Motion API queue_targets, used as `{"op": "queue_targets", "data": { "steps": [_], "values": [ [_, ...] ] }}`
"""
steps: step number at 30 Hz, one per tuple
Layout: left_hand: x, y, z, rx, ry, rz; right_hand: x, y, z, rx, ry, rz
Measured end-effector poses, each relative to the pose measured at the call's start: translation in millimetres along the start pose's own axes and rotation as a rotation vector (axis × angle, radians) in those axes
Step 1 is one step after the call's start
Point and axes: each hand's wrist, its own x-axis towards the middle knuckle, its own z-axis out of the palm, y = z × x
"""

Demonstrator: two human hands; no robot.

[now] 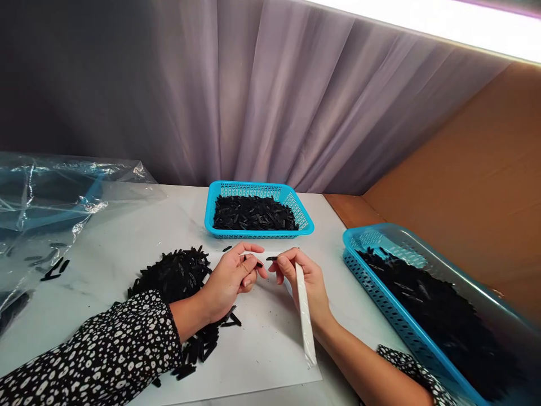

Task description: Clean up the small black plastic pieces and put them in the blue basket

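My left hand (234,276) is closed in a pinch, with a small black plastic-looking piece (259,264) between thumb and fingers. Facing it, my right hand (302,276) is closed too. From its pinched fingertips sticks out another thin dark piece (271,258), a short gap away from the left one. A long flat white strip (305,321) with a glossy surface passes under the right thumb and slants down along the wrist. Beneath and beside my left forearm lies a heap of small black pieces (177,273), partly hidden by the sleeve.
A blue basket (259,234) full of black pieces stands behind the hands. At right, a larger blue basket (380,293) holds more. Clear plastic sheeting (63,197) spreads at left. Under the hands is a white sheet (262,366). Grey curtain (274,96) hangs behind.
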Motion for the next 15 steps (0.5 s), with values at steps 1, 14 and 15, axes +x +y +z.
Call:
{"op": "queue_targets", "data": {
  "steps": [1,14,15],
  "values": [
    [1.0,-0.7,-1.0,0.017,0.013,0.016,-0.2,0.7,0.0,0.007,0.001,0.003],
    [3.5,-0.4,-1.2,0.065,0.073,0.096,1.7,-8.6,8.0,0.436,-0.103,0.274],
    [3.7,-0.8,-1.3,0.065,0.072,0.099,1.5,-7.7,8.8,0.381,-0.114,0.264]
  ]
}}
